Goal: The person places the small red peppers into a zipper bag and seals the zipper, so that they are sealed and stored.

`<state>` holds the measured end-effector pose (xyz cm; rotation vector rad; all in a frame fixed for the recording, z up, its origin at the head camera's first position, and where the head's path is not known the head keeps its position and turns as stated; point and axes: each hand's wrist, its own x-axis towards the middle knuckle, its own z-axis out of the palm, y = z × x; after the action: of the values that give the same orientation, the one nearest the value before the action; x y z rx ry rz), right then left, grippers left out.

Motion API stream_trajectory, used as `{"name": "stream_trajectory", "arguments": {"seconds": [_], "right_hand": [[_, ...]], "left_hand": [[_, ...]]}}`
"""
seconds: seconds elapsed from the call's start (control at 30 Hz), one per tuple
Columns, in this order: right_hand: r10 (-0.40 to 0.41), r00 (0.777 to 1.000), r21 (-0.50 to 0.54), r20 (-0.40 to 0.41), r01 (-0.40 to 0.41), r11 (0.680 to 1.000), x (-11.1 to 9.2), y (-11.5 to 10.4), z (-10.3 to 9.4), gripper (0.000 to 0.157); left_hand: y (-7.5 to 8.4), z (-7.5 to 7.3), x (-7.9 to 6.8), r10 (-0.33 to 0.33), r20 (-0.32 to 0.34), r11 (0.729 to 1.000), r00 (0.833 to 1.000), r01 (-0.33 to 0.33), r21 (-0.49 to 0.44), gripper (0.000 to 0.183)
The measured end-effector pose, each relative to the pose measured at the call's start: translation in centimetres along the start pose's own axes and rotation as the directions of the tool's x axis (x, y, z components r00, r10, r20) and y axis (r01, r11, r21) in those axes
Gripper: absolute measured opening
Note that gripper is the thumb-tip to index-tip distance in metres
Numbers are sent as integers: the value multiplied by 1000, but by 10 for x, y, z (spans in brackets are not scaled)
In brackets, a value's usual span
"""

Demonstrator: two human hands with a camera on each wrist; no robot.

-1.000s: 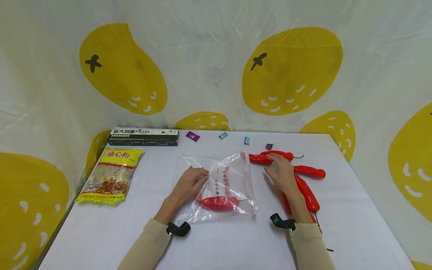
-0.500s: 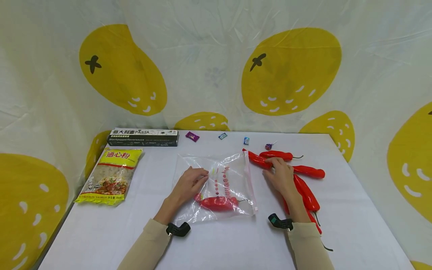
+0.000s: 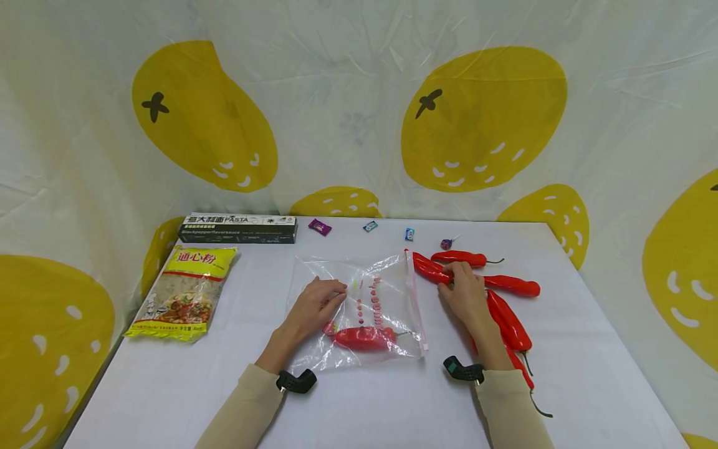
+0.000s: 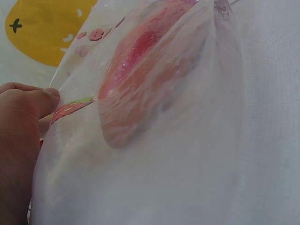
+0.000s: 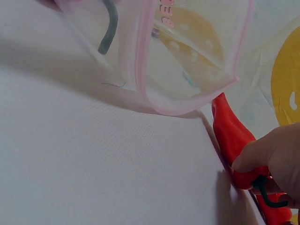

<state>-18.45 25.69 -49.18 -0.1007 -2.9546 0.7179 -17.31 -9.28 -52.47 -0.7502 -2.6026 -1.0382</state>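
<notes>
- Pepper (image 5: 232, 131), long, tapered, glossy red: tip at the far corner of a clear, pink-rimmed plastic bag (image 3: 367, 305), touching or not unclear; stem end pinched by the right hand (image 3: 467, 292)
- Left hand (image 3: 316, 305): pinching the bag's upper film, mouth gaping, second red pepper (image 3: 364, 338) inside
- Handling, judged: pepper light, firm, slick, best held round its thick shoulder; bag limp, slippery, best held by raised film
</notes>
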Motion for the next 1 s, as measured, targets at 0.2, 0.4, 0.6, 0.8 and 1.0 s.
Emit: {"name": "stream_trajectory", "arguments": {"seconds": [0.2, 0.4, 0.6, 0.8, 1.0], "right_hand": [[9, 999, -2, 31, -9, 1000, -1, 0, -2, 61], [-11, 999, -26, 42, 12, 1000, 1, 0, -2, 63], [20, 997, 21, 76, -22, 1000, 1, 1, -5, 59], [59, 991, 82, 117, -69, 994, 0, 8, -16, 58], [69, 989, 119, 133, -85, 989, -1, 13, -34, 59]], "left_hand": [[-1, 1, 0, 14, -9, 1000, 1000, -14, -1, 19], [-2, 1, 0, 6, -3, 1000, 1000, -6, -8, 19], [-2, 1, 0, -2, 6, 1000, 1000, 2, -11, 20], [-2, 1, 1, -1, 7, 1000, 1000, 1, -5, 21], [-1, 0, 1, 6, -1, 1000, 1000, -6, -10, 20]]}}
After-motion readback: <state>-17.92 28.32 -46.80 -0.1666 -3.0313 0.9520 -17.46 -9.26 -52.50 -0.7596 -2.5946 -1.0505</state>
